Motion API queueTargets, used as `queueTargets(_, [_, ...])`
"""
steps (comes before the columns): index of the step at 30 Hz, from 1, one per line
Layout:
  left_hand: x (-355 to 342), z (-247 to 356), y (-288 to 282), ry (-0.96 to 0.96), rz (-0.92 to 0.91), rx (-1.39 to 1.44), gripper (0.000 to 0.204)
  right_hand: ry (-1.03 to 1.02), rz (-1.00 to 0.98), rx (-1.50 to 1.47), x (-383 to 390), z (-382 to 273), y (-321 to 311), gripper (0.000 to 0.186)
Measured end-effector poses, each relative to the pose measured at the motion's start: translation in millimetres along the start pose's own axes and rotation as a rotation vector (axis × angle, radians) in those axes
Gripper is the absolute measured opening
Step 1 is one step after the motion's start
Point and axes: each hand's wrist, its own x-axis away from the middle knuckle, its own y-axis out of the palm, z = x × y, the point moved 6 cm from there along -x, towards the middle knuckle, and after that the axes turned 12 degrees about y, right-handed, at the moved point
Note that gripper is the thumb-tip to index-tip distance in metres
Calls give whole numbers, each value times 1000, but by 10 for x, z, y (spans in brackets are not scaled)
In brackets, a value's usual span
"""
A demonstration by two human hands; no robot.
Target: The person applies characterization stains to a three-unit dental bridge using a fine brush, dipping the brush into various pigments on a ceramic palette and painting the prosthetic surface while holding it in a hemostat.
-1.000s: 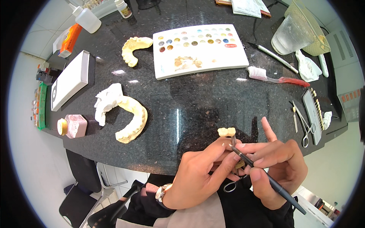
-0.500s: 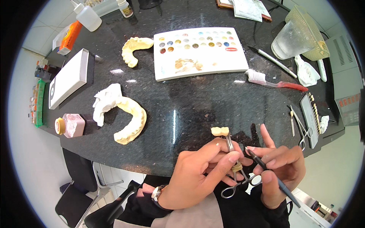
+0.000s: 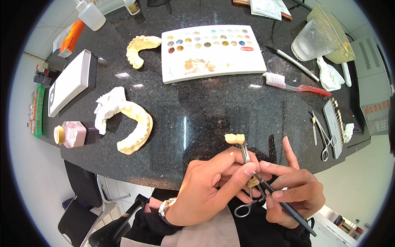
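My left hand (image 3: 203, 187) is closed around a metal hemostat (image 3: 246, 153), whose ring handles hang below the fingers. A tan band is wrapped about its shanks. At the hemostat's tip, a small yellowish dental bridge (image 3: 234, 138) of joined teeth is held above the dark table. My right hand (image 3: 302, 191) grips a slim brush with a dark handle (image 3: 297, 216), its little finger raised. The brush's front end reaches my left thumb and the hemostat; whether it touches them I cannot tell.
A white palette (image 3: 214, 53) with coloured wells lies at the back. Yellow dental casts (image 3: 142, 127) sit to the left, near a pink-filled bottle (image 3: 75, 134). A red toothbrush (image 3: 296, 87), scissor-like forceps (image 3: 328, 142), a shade guide (image 3: 332, 129) and a cup (image 3: 313, 41) stand right.
My right hand has moved left and slightly down, bringing the brush's front end from beside my left fingers to the left thumb. The whole view has shifted slightly.
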Motion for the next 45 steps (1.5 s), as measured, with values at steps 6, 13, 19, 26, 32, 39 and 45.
queueTargets(6, [26, -31, -1, -3, 28, 11, 19, -4, 2, -29, 19, 21, -10, 18])
queueTargets(13, [15, -16, -2, -12, 31, -8, 18, 36, -31, -59, 2, 24, -25, 17])
queueTargets(19, [10, -14, 2, -14, 45, -4, 18, 55, 12, -81, 22, 85, -37, 16])
queueTargets(26, [16, -29, -3, 6, 39, 5, 17, 44, 36, 3, 22, 81, -10, 24])
queueTargets(32, [6, -2, -6, 36, 3, -30, 17, 71, 35, -44, 17, 83, -20, 20])
queueTargets(39, [3, 15, 5, 34, -7, 22, 19, 99, -30, -117, 23, 94, -60, 15])
queueTargets(45, [13, -5, -5, 10, 15, 32, 18, 108, 10, -228, 28, 144, -69, 19])
